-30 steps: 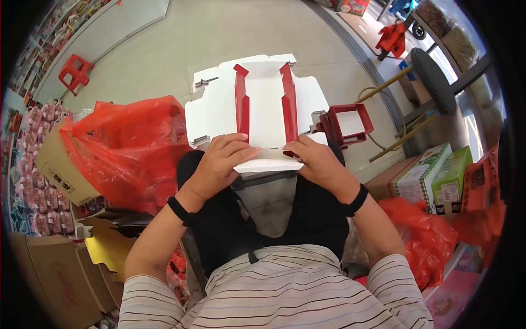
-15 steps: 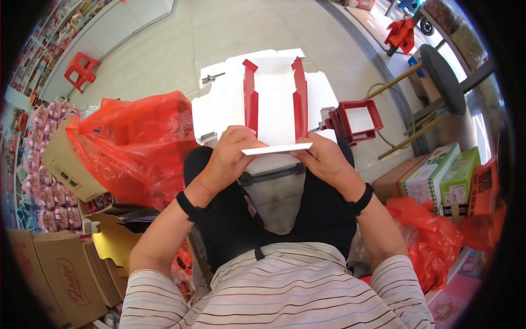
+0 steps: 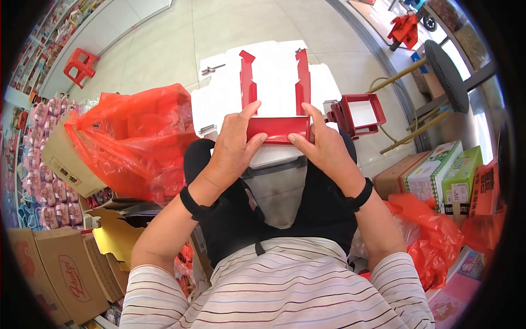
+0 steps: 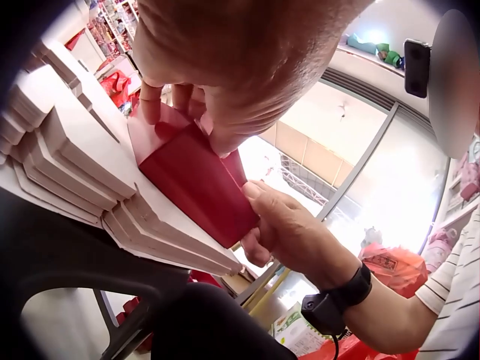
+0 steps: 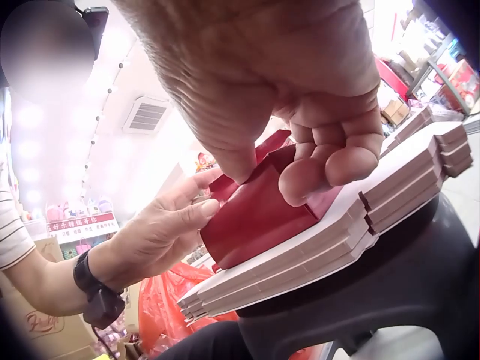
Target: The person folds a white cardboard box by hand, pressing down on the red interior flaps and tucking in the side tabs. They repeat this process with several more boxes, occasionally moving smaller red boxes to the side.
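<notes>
A box blank of thin cardboard, white inside and red outside, lies on a stack of white blanks before my knees. Its near red wall stands folded up, and two red side walls run away from me. My left hand pinches the near wall at its left end, thumb on the red face and fingers toward the corner. At the other end my right hand pinches it likewise. In the left wrist view the right thumb presses the wall's corner. A dark stool supports the stack.
Red folded boxes stand right of the stack. A large red plastic bag lies to the left, near cardboard cartons. On the right are a green carton, another red bag and a round-seated stool.
The near panel, earlier seen as a white flap edge between the hands, now shows its red face upright. Both hands have shifted, with thumbs now on that face and index fingers stretched forward.
</notes>
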A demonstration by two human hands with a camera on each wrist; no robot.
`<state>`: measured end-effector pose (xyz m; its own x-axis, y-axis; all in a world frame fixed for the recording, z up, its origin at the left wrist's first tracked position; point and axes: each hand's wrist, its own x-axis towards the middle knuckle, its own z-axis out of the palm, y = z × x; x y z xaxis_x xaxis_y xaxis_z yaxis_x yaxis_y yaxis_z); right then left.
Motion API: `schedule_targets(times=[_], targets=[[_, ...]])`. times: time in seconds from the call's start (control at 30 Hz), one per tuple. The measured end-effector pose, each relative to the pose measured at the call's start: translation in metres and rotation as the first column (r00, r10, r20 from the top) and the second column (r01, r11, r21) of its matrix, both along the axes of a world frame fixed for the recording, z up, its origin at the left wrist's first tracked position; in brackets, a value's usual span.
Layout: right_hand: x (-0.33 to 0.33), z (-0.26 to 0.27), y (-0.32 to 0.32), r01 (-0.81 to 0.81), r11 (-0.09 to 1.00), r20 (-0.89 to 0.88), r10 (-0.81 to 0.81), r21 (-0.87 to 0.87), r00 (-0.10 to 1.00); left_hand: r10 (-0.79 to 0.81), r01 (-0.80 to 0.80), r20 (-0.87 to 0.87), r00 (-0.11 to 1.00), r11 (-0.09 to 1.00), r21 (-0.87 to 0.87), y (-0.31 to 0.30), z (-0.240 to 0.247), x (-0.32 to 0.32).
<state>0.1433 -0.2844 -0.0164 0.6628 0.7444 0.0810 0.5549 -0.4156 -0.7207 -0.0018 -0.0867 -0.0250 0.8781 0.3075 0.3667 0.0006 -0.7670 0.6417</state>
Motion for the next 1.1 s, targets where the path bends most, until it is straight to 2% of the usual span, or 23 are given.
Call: schedule_targets(times=[0.07, 0.17, 0.23, 0.47, 0.57, 0.67, 0.77, 0.87, 0.97, 1.1], targets=[[-0.002, 0.003, 0.000, -0.005, 1.000, 0.083, 0.005, 0.002, 0.997, 0.006, -0.016, 0.105, 0.994, 0.996, 0.091, 0.000, 0.002, 0.004], [-0.005, 0.003, 0.001, -0.037, 0.997, 0.212, 0.023, 0.063, 0.977, -0.019, -0.019, 0.105, 0.994, 0.936, 0.351, 0.005, -0.002, 0.001], [-0.004, -0.005, -0.001, -0.069, 0.994, 0.317, 0.037, 0.090, 0.948, -0.059, 0.028, 0.072, 0.996, 0.928, 0.372, 0.004, 0.004, -0.002], [0.001, -0.001, -0.005, -0.165, 0.984, 0.329, 0.180, -0.073, 0.927, -0.131, 0.113, 0.007, 0.991, 0.877, 0.468, 0.001, -0.004, 0.000], [0.000, -0.007, -0.003, -0.174, 0.979, 0.330, 0.200, -0.105, 0.923, -0.172, 0.197, -0.096, 0.980, 0.856, 0.477, 0.004, -0.002, 0.003], [0.002, -0.006, -0.001, -0.184, 0.974, 0.336, 0.218, -0.131, 0.916, -0.162, 0.253, -0.216, 0.963, 0.824, 0.508, 0.005, 0.002, 0.010], [0.003, -0.008, 0.002, -0.192, 0.971, 0.343, 0.231, -0.144, 0.910, -0.093, 0.231, -0.252, 0.963, 0.768, 0.597, 0.003, 0.003, 0.014], [0.004, -0.012, 0.002, -0.187, 0.971, 0.335, 0.228, -0.150, 0.914, -0.100, 0.288, -0.326, 0.940, 0.745, 0.601, 0.004, 0.000, 0.017], [0.002, -0.011, 0.003, -0.174, 0.973, 0.320, 0.216, -0.154, 0.922, -0.146, 0.306, -0.337, 0.930, 0.814, 0.494, 0.009, -0.005, 0.019], [0.001, -0.010, 0.005, -0.168, 0.968, 0.289, 0.217, -0.187, 0.932, -0.205, 0.381, -0.421, 0.884, 0.836, 0.394, 0.015, 0.004, 0.025]])
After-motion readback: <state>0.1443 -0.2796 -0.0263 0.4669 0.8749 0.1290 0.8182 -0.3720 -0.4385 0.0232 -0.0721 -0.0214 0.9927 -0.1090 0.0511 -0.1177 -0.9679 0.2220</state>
